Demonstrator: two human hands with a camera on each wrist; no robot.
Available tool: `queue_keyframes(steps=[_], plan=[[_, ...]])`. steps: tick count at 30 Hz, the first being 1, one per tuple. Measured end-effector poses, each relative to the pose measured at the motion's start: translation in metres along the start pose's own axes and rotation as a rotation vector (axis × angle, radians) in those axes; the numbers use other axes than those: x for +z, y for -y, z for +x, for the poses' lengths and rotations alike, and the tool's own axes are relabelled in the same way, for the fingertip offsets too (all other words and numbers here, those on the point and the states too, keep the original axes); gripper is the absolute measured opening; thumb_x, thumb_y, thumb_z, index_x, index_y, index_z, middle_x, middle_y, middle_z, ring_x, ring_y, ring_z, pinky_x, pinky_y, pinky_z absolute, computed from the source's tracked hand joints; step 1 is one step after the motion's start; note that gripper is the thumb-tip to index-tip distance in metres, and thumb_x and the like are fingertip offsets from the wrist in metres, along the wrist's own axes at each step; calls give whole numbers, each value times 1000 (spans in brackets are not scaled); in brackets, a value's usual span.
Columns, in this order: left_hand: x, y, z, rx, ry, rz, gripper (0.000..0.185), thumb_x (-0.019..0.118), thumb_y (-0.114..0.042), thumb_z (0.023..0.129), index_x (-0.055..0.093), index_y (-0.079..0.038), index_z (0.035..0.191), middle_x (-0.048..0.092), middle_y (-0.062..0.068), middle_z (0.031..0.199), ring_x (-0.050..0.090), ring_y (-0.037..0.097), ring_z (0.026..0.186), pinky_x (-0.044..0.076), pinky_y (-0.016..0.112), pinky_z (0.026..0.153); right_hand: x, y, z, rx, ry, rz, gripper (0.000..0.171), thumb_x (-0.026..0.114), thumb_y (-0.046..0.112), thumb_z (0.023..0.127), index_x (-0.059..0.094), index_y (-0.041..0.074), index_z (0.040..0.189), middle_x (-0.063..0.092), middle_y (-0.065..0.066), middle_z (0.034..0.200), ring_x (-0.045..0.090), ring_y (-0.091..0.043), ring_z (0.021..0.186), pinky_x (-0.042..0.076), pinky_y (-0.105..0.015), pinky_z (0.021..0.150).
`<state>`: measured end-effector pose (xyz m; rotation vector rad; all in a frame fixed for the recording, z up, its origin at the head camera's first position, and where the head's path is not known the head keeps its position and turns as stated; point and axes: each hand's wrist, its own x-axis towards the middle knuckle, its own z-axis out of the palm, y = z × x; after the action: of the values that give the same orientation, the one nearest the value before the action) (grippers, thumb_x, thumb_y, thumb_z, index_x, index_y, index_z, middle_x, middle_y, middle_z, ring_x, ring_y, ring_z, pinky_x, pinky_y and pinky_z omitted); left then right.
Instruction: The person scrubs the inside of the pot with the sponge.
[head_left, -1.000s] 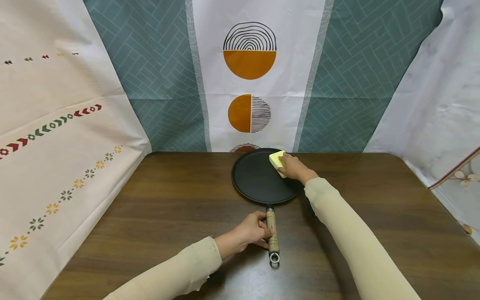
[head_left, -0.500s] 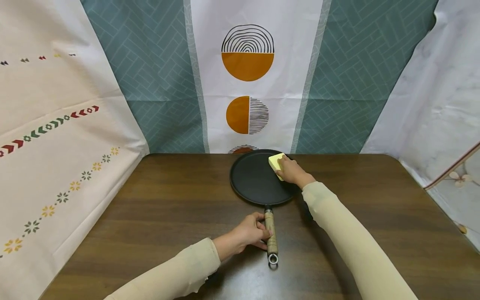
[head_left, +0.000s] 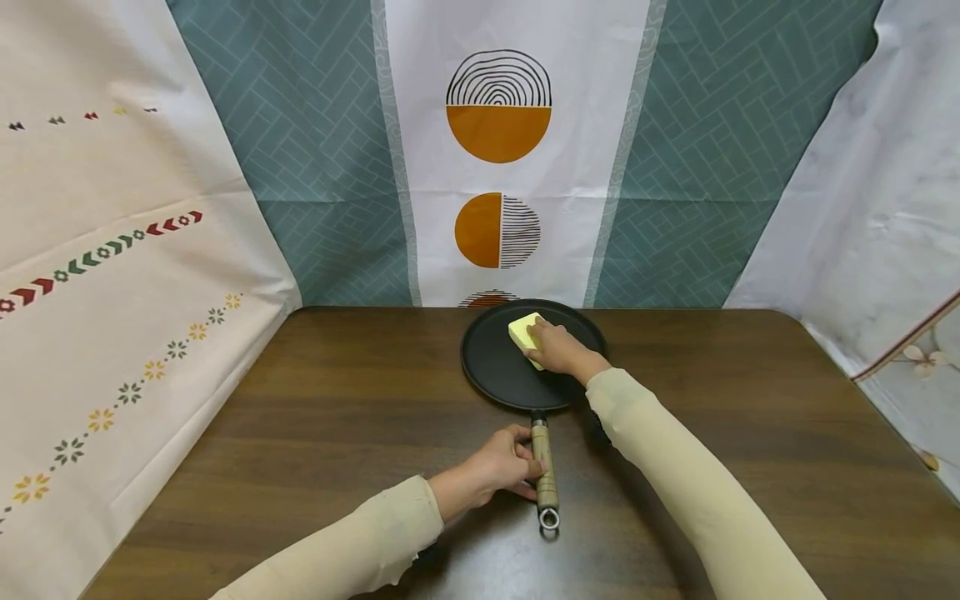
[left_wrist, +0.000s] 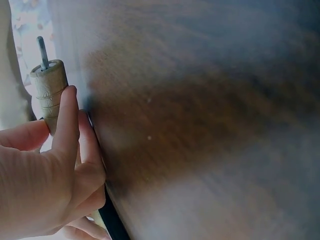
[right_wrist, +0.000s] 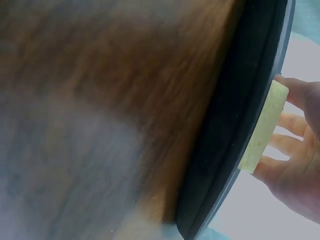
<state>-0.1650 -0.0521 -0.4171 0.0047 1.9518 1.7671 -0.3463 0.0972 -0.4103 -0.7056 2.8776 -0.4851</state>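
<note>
A flat black round pan (head_left: 491,358) lies on the wooden table, its wooden handle (head_left: 546,475) pointing toward me. My left hand (head_left: 498,462) grips that handle from the left side, thumb and fingers around it. In the left wrist view the handle (left_wrist: 49,90) shows between thumb and fingers, with a metal ring at its end. On the pan's cooking surface my right hand (head_left: 558,348) holds a pale yellow sponge (head_left: 523,330). The right wrist view shows the sponge (right_wrist: 265,127) against the pan, with thumb and fingers at its ends.
The brown wooden table (head_left: 337,400) spreads around the pan. Behind it hangs a teal and white curtain (head_left: 330,167) with orange circles. A cream patterned cloth (head_left: 135,275) drapes on the left, a pale cloth (head_left: 870,225) on the right.
My right hand has moved the sponge leftward across the pan, from near its right rim toward the middle. The left hand has stayed on the handle.
</note>
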Motion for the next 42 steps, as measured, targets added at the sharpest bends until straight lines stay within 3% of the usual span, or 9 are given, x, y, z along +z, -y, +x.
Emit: queue_keyframes(steps=[13,20,35,42], plan=[[-2,1,1,0,1,-10,56,62,10,87,34,9,136,49,15,92,62,23,69,62,40,63,6,13,-9,-145,20,-1,58,58,25,98,38,-3,144,23,-24,154,33,-46,133,33,-54,112],[-3,-1,1,-6,-4,-9,56,62,10,87,34,9,136,48,14,91,62,22,69,62,39,62,8,18,-15,-174,35,17,57,60,26,97,40,1,144,24,-22,154,33,-43,135,32,-52,112],[-1,0,2,-27,-2,9,55,62,9,88,35,8,136,49,16,94,63,25,70,62,39,63,8,12,-33,-360,62,40,53,62,21,95,45,-1,141,30,-22,152,34,-42,135,32,-55,112],[-1,-2,1,-25,-8,9,56,62,9,88,35,8,136,49,16,94,63,25,73,62,40,64,3,9,-38,-406,119,47,53,63,19,95,45,0,141,29,-19,153,32,-40,137,27,-57,114]])
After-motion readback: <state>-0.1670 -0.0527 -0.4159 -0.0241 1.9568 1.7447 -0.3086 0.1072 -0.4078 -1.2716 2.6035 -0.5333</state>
